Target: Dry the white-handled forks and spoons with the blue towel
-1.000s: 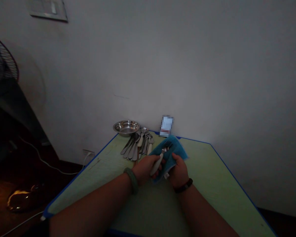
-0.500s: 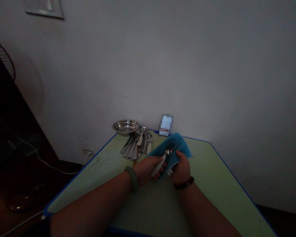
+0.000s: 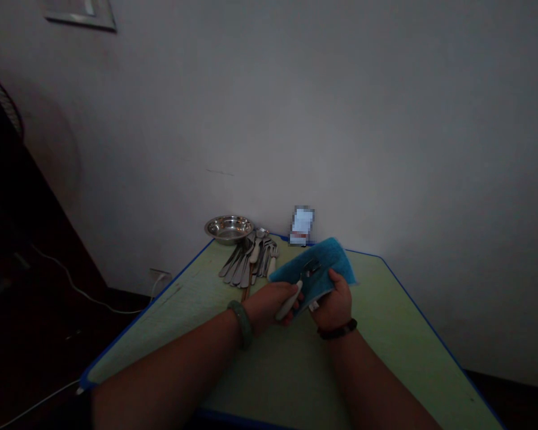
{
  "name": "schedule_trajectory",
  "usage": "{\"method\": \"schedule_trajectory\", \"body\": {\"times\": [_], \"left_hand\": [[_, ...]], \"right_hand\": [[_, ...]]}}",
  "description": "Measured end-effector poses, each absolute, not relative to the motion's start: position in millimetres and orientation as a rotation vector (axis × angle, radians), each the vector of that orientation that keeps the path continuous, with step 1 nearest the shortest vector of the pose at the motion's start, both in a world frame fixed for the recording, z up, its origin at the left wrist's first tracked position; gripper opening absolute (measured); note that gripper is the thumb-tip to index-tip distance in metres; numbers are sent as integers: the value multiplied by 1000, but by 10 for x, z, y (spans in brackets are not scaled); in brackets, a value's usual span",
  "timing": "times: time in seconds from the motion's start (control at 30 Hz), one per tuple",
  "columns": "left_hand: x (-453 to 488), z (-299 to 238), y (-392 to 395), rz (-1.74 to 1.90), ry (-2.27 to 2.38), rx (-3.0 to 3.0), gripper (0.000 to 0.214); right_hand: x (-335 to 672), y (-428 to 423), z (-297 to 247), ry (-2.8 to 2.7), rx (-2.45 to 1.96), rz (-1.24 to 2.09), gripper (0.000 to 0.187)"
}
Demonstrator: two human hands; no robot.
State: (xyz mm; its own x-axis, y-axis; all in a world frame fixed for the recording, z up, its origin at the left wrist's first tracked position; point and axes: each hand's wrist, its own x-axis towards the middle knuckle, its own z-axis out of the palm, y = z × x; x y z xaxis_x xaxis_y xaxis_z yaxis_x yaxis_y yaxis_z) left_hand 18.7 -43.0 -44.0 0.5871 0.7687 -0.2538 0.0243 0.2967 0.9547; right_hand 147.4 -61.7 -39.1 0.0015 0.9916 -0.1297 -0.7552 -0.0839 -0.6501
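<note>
Item, pale-handled fork (image 3: pixel 290 303): I log it above the table (image 3: pixel 399 340), handle grasped in the fingers of the left hand (image 3: pixel 269 301), tines against a blue cloth (image 3: pixel 341 260) held by the right hand's (image 3: pixel 336 303) fingers; in my judgement, tines snagging the weave could twist it loose. Surroundings: blue-edged, pale-green tabletop, heaped cutlery (image 3: pixel 237 273), stainless-steel bowl (image 3: pixel 228 239), plain wall (image 3: pixel 269 107), dim light.

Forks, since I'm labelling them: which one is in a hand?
The white-handled fork gripped in the left hand, its tines over the blue cloth; the other forks lie in the cutlery pile beside the metal bowl.
</note>
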Motion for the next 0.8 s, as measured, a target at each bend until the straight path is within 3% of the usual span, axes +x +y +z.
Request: {"method": "schedule_trajectory", "body": {"times": [0.8], "left_hand": [[188, -536, -335, 673, 1185, 1526, 27]], "right_hand": [[1441, -570, -449, -415, -657, 1558, 19]]}}
